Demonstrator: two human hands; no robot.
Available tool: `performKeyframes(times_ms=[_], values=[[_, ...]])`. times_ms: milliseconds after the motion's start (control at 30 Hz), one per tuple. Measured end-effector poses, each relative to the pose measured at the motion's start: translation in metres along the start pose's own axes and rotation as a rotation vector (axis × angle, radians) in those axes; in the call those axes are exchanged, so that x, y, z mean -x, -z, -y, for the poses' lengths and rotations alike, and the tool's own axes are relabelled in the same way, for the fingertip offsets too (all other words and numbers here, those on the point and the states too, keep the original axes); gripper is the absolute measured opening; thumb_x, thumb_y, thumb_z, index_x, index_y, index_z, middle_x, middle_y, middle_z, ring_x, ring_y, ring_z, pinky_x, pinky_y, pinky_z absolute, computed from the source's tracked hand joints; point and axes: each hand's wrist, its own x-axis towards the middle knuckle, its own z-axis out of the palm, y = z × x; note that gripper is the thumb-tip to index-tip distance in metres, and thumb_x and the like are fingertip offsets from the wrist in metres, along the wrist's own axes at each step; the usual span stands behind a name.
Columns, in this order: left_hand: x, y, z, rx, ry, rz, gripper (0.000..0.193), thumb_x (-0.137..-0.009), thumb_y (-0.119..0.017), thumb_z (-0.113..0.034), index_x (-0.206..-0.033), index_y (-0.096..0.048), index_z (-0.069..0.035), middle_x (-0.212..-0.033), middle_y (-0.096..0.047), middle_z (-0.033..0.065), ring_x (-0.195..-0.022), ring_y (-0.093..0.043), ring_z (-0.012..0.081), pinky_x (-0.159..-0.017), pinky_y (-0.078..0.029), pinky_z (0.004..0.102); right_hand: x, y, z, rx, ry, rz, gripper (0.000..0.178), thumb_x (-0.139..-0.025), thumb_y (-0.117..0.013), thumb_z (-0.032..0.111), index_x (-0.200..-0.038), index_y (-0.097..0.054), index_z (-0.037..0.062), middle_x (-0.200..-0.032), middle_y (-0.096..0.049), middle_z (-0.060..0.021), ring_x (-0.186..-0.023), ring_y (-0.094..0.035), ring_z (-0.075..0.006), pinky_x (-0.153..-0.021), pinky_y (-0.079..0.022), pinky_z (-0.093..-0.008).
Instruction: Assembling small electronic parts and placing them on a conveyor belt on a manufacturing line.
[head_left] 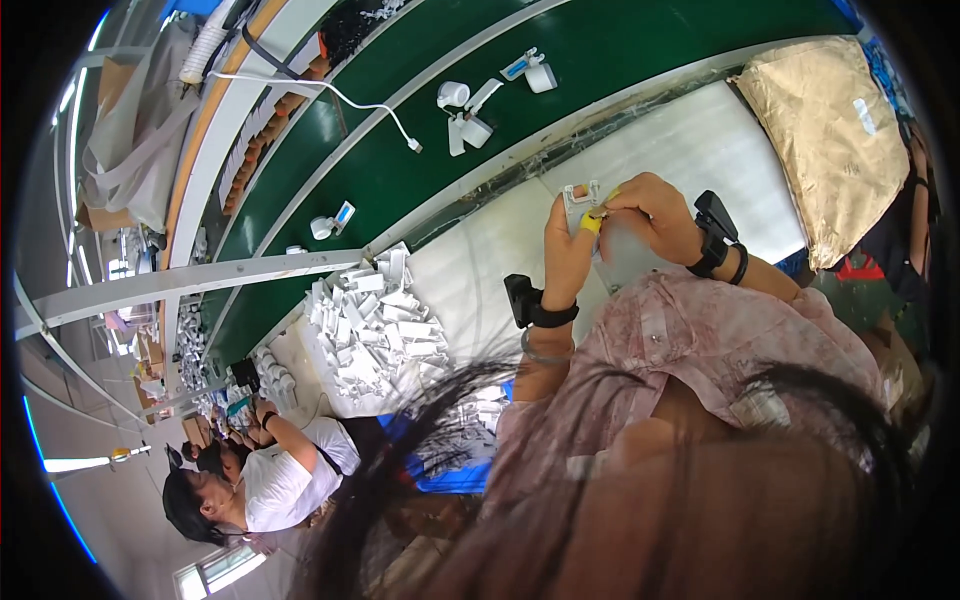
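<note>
A small white plastic housing (pixel 577 204) with an open, notched end is held upright over the white worktop. My left hand (pixel 567 252) grips it from the near side, thumb and fingers around its lower part. Close against it on the right is my right hand (pixel 652 212), its fingers pinched together at the housing's edge. Whatever is between those fingertips is too small to make out. Yellow tape (pixel 591 223) wraps a fingertip where the hands meet. Each wrist wears a black strap with a small black box.
A heap of white plastic pieces (pixel 375 325) lies on the left of the worktop (pixel 690 140). Beyond runs a green conveyor (pixel 610 60) with several white assemblies (pixel 470 128) and a white cable (pixel 345 97). A brown sack (pixel 830 140) sits at right; a co-worker (pixel 290 475) is at lower left.
</note>
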Motion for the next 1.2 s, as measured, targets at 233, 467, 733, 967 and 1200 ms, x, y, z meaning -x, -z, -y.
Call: performKeyframes(times_ms=[233, 467, 733, 967, 1200], values=[[0.002, -0.004, 0.0, -0.006, -0.089, 0.069, 0.033, -0.091, -0.044, -0.003, -0.124, -0.042, -0.001, -0.08, -0.053, 0.0045, -0.062, -0.048, 0.0082, -0.047, -0.045, 0.0233, -0.002, 0.002, 0.004, -0.077, -0.068, -0.036, 0.016, -0.077, -0.068, 0.0, -0.092, -0.066, 0.0075, -0.088, -0.06, -0.0076, -0.082, -0.058, -0.0252, -0.072, -0.045, -0.0334], [0.005, -0.007, 0.005, 0.025, -0.111, 0.116, 0.036, -0.089, -0.041, 0.0, -0.125, -0.037, -0.001, -0.082, -0.052, 0.0052, -0.065, -0.048, 0.0087, -0.049, -0.046, 0.0231, -0.002, 0.004, 0.005, -0.015, -0.034, -0.029, 0.018, -0.075, -0.07, 0.0, -0.091, -0.067, 0.0084, -0.089, -0.059, -0.0065, -0.084, -0.055, -0.0227, -0.072, -0.043, -0.0319], [0.009, -0.011, 0.006, -0.023, -0.125, 0.093, 0.035, -0.087, -0.04, 0.001, -0.123, -0.039, 0.001, -0.082, -0.052, 0.0051, -0.065, -0.047, 0.0084, -0.049, -0.044, 0.0216, 0.001, 0.003, 0.002, -0.005, -0.023, -0.016, 0.021, -0.073, -0.072, -0.002, -0.091, -0.068, 0.0078, -0.088, -0.058, -0.0073, -0.082, -0.054, -0.0223, -0.069, -0.044, -0.0307], [0.01, -0.01, 0.01, -0.043, -0.152, 0.067, 0.039, -0.085, -0.039, 0.003, -0.124, -0.039, 0.001, -0.084, -0.053, 0.0056, -0.064, -0.047, 0.0084, -0.049, -0.044, 0.0214, 0.002, 0.001, 0.001, 0.005, -0.011, -0.027, 0.021, -0.073, -0.073, -0.003, -0.09, -0.067, 0.007, -0.087, -0.058, -0.0074, -0.082, -0.055, -0.0225, -0.069, -0.044, -0.0306], [0.012, -0.008, 0.014, 0.012, -0.095, 0.054, 0.04, -0.087, -0.041, 0.0, -0.127, -0.038, 0.001, -0.084, -0.053, 0.0056, -0.064, -0.048, 0.0085, -0.048, -0.044, 0.021, 0.004, 0.0, -0.004, 0.039, 0.006, -0.018, 0.02, -0.072, -0.073, -0.001, -0.09, -0.067, 0.0069, -0.088, -0.058, -0.0069, -0.082, -0.053, -0.0234, -0.069, -0.044, -0.0322]])
